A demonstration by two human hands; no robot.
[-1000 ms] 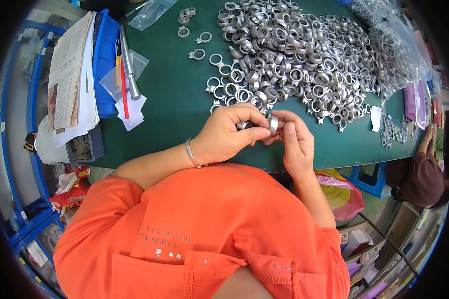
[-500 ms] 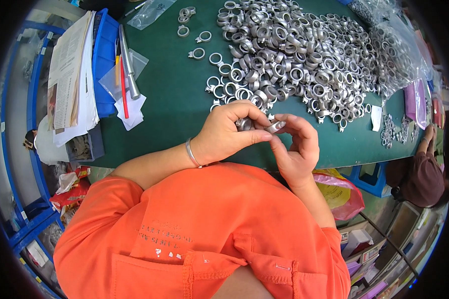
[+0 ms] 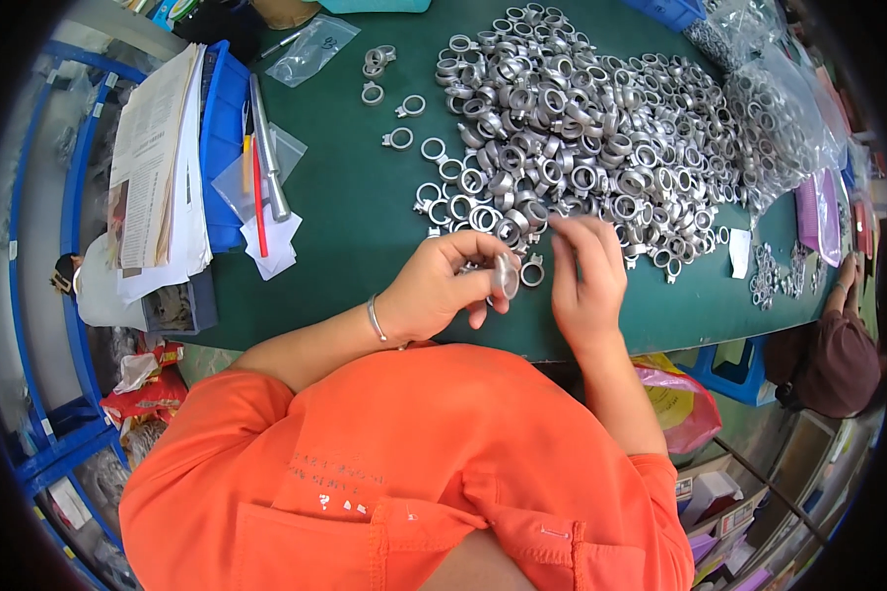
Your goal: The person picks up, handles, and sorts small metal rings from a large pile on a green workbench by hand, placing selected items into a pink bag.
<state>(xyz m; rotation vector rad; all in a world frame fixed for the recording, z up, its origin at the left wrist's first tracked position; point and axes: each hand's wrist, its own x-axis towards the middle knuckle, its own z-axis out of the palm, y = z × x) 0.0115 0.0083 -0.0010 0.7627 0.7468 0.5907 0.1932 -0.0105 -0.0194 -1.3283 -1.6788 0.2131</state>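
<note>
My left hand point(image 3: 445, 283) is closed around a silver-grey metal ring point(image 3: 506, 277) held between thumb and fingers. Part of another ring shows inside the curled fingers; how many are there is hidden. My right hand point(image 3: 586, 271) is empty as far as I can see, its fingers stretched toward the near edge of a big heap of metal rings point(image 3: 581, 128). Its fingertips are smeared by motion. One loose ring point(image 3: 531, 271) lies on the green table between my two hands. Many rings have a small notched tab on the outside.
Left on the table stands a blue bin point(image 3: 225, 128) with papers point(image 3: 158, 167) leaning on it, beside a red pen point(image 3: 260, 202) and a metal rod point(image 3: 268, 148). A plastic bag of rings point(image 3: 779, 128) sits at the right. Another person point(image 3: 833, 360) is at the far right.
My hands have separated. The right one has moved up toward the heap, while the left keeps the ring and has turned it. A loose ring now shows between them.
</note>
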